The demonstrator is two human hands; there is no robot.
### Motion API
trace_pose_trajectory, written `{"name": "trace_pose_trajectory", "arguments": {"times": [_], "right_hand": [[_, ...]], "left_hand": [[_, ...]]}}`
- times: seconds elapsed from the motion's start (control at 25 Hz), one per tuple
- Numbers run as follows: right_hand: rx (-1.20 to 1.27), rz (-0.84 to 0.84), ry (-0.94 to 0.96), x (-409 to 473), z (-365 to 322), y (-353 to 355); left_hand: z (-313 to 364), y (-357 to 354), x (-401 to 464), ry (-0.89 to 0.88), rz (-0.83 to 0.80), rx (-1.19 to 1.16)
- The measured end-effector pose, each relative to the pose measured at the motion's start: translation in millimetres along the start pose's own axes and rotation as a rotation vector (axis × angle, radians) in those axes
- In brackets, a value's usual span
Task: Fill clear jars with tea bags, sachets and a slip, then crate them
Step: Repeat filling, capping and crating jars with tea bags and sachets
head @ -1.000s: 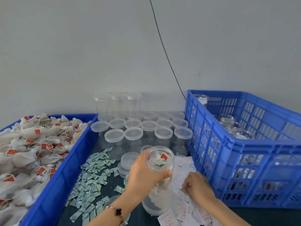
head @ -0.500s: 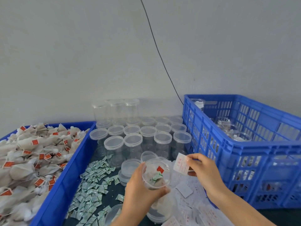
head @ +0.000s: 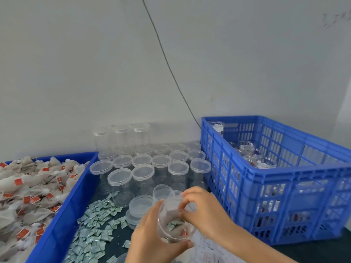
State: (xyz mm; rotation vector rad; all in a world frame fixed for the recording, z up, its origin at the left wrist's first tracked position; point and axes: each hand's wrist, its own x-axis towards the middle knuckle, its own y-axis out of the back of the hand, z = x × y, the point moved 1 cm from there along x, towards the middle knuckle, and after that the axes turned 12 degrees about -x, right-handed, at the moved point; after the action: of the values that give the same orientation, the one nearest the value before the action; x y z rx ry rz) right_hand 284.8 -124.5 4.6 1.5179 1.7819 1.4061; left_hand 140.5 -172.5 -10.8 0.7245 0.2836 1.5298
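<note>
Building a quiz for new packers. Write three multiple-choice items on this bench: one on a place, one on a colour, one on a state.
1. Where does the pile of green sachets lie?
A. in the right crate
B. on the dark table between the tea bag tray and the lidded jars
C. inside the tea bag tray

2. What colour is the slatted crate on the right?
A. blue
B. grey
C. red

3. How is the held jar?
A. lidded
B. empty
C. open, with the right hand fingers at its mouth

Answers: 1 B, the sachets spread beside the tray wall; 2 A, its walls are blue; 3 C, the left hand grips it, no lid, and a sachet shows inside.
</note>
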Motion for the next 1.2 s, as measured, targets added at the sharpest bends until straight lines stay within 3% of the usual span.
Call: {"name": "trace_pose_trajectory", "arguments": {"times": [0.16,0.24,0.36,0.56,0.84,0.92,1.04,1.2], "right_hand": [[0.238,0.035,-0.077,1,3,42],[0.379,-0.024,-0.138,2,7,60],[0.247,-0.048,-0.137,3,18,66],[-0.113,0.055,-0.037,0,24,69],[-0.194,0.125,0.111,-31,18,128],[-0.130,0.105,0.155,-36,18,153],[-0.082,0.149,0.065,-21,28,197],[-0.375,0.317,-0.061,47,60,251]], "left_hand": [[-9,0,12,-0.021,0.034,-0.215],[2,-6,22,-0.033,0.037,-0.208],[20,-9,27,-0.095,0.082,-0.174],[33,-10,34,-0.036,0.077,-0.208],[84,20,57,-0.124,0.023,-0.381],[106,23,66,-0.206,-0.004,-0.415],[146,21,99,-0.380,-0.062,-0.414],[190,4,191,-0.670,0.103,-0.060]]}}
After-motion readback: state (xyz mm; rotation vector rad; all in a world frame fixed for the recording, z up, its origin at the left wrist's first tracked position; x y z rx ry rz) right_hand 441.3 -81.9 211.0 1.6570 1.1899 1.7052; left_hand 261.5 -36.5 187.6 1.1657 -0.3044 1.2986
